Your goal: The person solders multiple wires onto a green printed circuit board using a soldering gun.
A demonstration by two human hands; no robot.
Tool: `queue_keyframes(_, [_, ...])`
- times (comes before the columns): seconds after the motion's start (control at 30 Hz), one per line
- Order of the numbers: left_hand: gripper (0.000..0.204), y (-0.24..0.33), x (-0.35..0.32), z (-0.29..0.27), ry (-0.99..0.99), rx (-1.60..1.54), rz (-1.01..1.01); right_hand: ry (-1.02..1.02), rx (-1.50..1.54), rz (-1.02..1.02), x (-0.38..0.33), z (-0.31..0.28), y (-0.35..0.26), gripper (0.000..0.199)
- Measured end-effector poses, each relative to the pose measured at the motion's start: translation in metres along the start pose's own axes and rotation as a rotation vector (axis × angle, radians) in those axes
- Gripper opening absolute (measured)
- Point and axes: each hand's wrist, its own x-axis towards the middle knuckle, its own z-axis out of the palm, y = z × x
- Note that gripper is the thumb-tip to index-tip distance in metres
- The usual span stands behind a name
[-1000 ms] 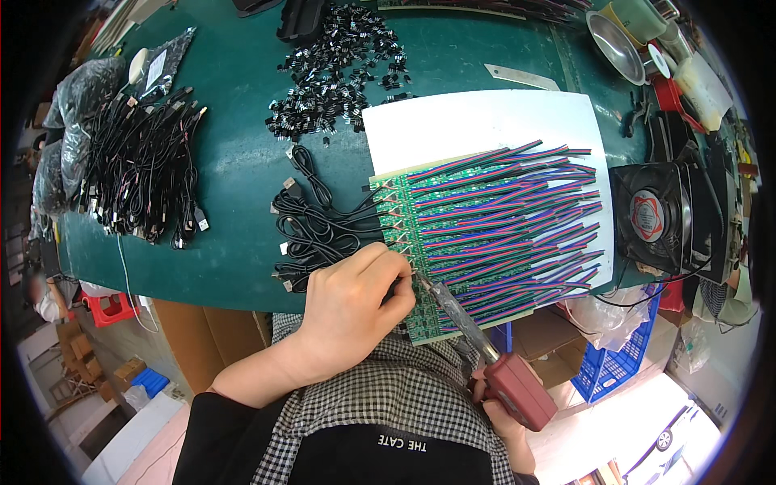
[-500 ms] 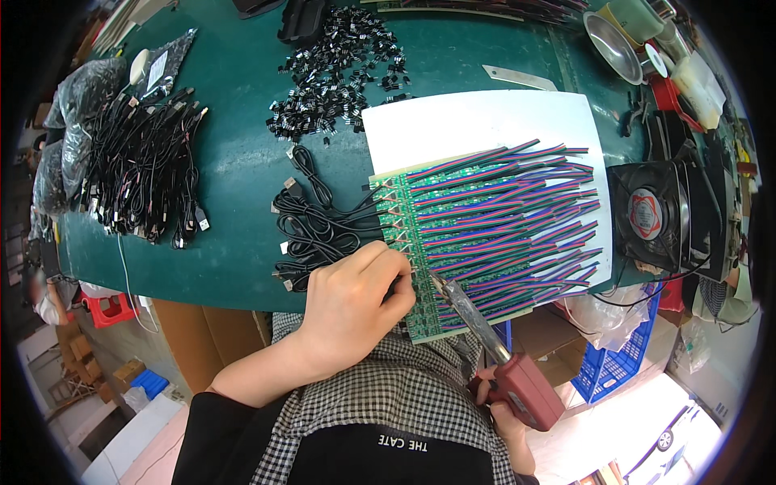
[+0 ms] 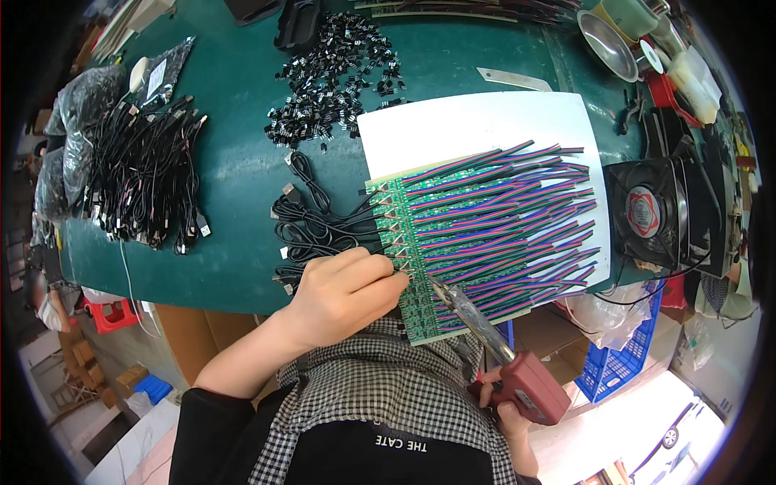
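Panel of green rectangular circuit boards [image 3: 420, 311], lying partly over a white flat sheet [image 3: 477, 121] on a dark green tabletop [image 3: 234, 275], its near end reaching past the table's front edge. Rows of slender multicoloured ribbon wires [image 3: 501, 234] extend from the panel toward the right. Left hand [image 3: 347, 295]: thumb and fingertips drawn into a narrow pinch at the panel's left edge; whether a wire end lies between them is too small to tell. Right hand [image 3: 513, 416]: wrapped around the dark red handle of a soldering iron with a metal barrel [image 3: 495, 341]. The iron's tip points at the panel, just right of the left fingertips; contact cannot be determined. Coiled black cables with plugs [image 3: 311, 230] lie beside the panel's left edge. Farther off: a heap of small black components [image 3: 327, 89], a thick bundle of black cables [image 3: 145, 174], and, at right, a square black fan [image 3: 647, 210].
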Motion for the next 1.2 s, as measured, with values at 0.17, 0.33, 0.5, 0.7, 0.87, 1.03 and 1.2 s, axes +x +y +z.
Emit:
queue_keyframes(0.17, [0.021,-0.01,0.006,-0.012,-0.144,0.039,0.193,0.08,0.085,0.01,0.005,0.006,-0.005,0.058])
queue_keyframes(0.33, [0.021,-0.014,0.011,-0.015,-0.187,0.071,0.318,0.07,-0.049,-0.026,0.002,0.0,0.003,0.058])
queue_keyframes(0.5, [0.021,-0.014,0.011,-0.017,-0.218,0.083,0.337,0.071,-0.204,-0.02,-0.003,-0.004,0.009,0.06])
queue_keyframes(0.7, [0.018,-0.012,0.014,-0.018,-0.209,0.152,0.439,-0.012,-0.347,-0.182,-0.005,-0.014,0.022,0.059])
queue_keyframes(0.87, [0.012,-0.011,0.017,-0.017,-0.18,0.216,0.525,0.056,-0.22,-0.005,-0.001,-0.003,0.006,0.05])
queue_keyframes(1.03, [0.011,-0.01,0.016,-0.017,-0.203,0.245,0.566,0.115,-0.101,-0.02,0.005,0.01,-0.003,0.043])
queue_keyframes(1.2, [0.018,-0.009,0.017,-0.02,-0.226,0.248,0.565,0.101,-0.049,-0.028,0.004,0.009,-0.005,0.043])
